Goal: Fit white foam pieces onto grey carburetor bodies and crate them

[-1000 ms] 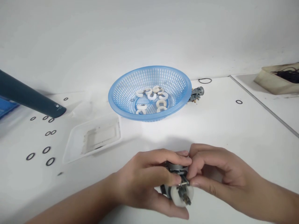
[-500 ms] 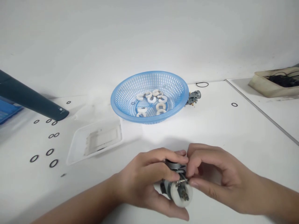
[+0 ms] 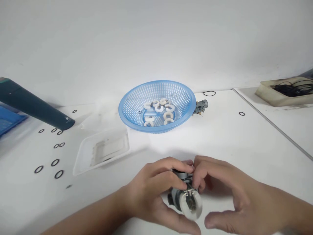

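A small grey metal carburetor (image 3: 174, 196) with a white ring-shaped float (image 3: 195, 212) on its near end is gripped in my left hand (image 3: 156, 191). The left index and middle fingers press on top of it, while the thumb lies below the float. A thin metal pin (image 3: 189, 192) crosses at the float's upper edge. My right hand (image 3: 241, 192) is on the other side, its fingertips against the carburetor's far right side. The right thumb stands well apart from the fingers, and nothing shows between them.
A blue plastic basket (image 3: 156, 128) holds several white C-shaped floats (image 3: 168, 115). Another carburetor (image 3: 201, 106) lies beside it. On the left are a white tray (image 3: 81, 164), several black rubber rings (image 3: 59, 174) and a dark teal cylinder (image 3: 36, 106). A box (image 3: 271, 97) of black rings sits right.
My right thumb has come away from the float's pin and swung down, opening that hand. The carburetor stays in my left hand. The camera view has shifted slightly.
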`<state>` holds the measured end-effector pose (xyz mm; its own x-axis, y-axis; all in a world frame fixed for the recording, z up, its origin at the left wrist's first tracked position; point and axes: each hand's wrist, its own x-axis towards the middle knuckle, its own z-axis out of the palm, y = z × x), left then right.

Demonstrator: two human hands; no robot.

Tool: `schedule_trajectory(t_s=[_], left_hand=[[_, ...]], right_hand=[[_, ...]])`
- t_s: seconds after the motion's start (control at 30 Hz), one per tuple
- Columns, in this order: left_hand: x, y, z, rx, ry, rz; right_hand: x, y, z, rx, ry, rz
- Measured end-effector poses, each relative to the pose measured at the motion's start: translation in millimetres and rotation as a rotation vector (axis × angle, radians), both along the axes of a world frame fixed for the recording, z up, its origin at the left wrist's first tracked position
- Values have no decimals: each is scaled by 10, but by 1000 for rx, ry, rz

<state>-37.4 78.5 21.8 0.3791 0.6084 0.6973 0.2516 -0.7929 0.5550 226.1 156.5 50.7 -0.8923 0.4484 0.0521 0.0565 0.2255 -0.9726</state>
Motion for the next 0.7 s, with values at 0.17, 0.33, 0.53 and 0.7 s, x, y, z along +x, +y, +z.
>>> schedule_trajectory(t_s=[0.17,0.33,0.53,0.7], left_hand=[[-71,45,-12,-22,57,-29],[-193,103,-45,-77,160,-65],[-162,77,-52,-294,186,10],[-39,60,-75,-608,32,141]], right_hand=[[15,-7,5,-11,-135,-26],[12,-49,-61,14,-210,-58],[-155,-147,-133,99,-215,-174],[-318,-162,-155,144,-186,-310]])
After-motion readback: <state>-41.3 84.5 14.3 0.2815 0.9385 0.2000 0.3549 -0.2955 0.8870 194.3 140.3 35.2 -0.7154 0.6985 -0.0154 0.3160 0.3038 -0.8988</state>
